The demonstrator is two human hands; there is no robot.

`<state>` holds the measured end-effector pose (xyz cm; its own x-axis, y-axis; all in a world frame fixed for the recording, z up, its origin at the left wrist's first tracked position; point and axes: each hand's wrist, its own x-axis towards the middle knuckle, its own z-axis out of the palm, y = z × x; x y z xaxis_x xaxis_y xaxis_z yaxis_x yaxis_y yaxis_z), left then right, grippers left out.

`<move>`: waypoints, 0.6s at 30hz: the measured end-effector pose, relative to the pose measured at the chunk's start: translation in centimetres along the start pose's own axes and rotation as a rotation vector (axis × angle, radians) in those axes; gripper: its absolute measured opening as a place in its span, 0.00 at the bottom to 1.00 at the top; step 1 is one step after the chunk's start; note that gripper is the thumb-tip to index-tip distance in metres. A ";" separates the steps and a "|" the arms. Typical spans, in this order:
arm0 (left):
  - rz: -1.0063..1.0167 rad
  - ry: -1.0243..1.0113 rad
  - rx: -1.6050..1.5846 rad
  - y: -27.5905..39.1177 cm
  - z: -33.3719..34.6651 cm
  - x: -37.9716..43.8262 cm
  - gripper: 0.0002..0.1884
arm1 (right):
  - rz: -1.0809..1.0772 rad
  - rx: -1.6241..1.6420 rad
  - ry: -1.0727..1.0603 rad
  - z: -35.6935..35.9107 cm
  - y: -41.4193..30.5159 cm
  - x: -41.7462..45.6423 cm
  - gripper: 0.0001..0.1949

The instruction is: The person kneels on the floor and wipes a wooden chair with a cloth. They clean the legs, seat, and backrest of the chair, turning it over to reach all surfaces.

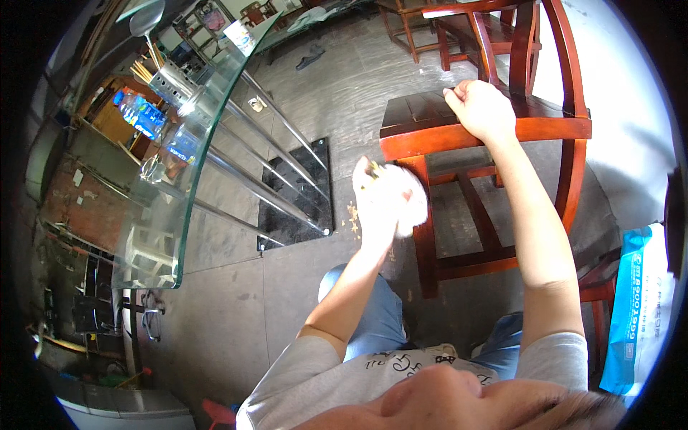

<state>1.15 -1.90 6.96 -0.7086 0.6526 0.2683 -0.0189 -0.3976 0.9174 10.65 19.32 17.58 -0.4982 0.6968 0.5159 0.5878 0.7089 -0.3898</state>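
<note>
A dark red wooden chair (484,131) stands in front of me. My left hand (370,201) holds a bunched white cloth (411,199) with some yellow and a pinkish mark, at the chair's near left leg (427,247). Glare and blur hide much of the fingers and cloth. My right hand (481,110) rests on the seat's near edge with its fingers curled in. Nothing shows in it, though its palm is hidden.
At left is a glass-topped table (185,215) on metal legs, bearing a plastic bottle (141,114), a perforated utensil holder (173,83) and a paper cup (239,37). Light brown crumbs (353,217) lie on the floor. A blue and white bag (634,306) stands at right.
</note>
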 end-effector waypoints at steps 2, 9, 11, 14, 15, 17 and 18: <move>0.094 0.013 0.020 0.1 0.1 1.4 0.48 | 0.013 0.004 -0.026 -0.2 -0.3 0.0 0.21; 0.241 -0.002 0.488 -4.3 -1.7 -1.1 0.50 | 0.039 0.014 -0.062 -0.4 -0.1 0.1 0.21; 0.227 -0.063 0.521 -6.4 -3.7 -3.0 0.49 | 0.028 0.023 -0.051 -0.3 -0.3 0.3 0.21; -0.195 -0.043 0.253 -7.1 -3.9 -6.8 0.46 | 0.034 0.022 -0.068 -0.1 0.0 0.3 0.20; -0.236 -0.039 0.275 -7.5 -4.4 -7.8 0.45 | 0.037 0.021 -0.083 -0.2 -0.1 0.4 0.20; -0.361 -0.071 0.233 -7.5 -4.8 -9.4 0.46 | 0.036 0.021 -0.096 -0.4 -0.2 0.4 0.21; -0.403 -0.088 0.211 -7.5 -5.1 -9.8 0.46 | 0.034 0.024 -0.095 -0.5 -0.2 0.4 0.21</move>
<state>4.63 -8.57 -4.06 -0.6112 0.7842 -0.1068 -0.1300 0.0336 0.9909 10.68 19.40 18.23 -0.5375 0.7266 0.4280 0.5904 0.6866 -0.4244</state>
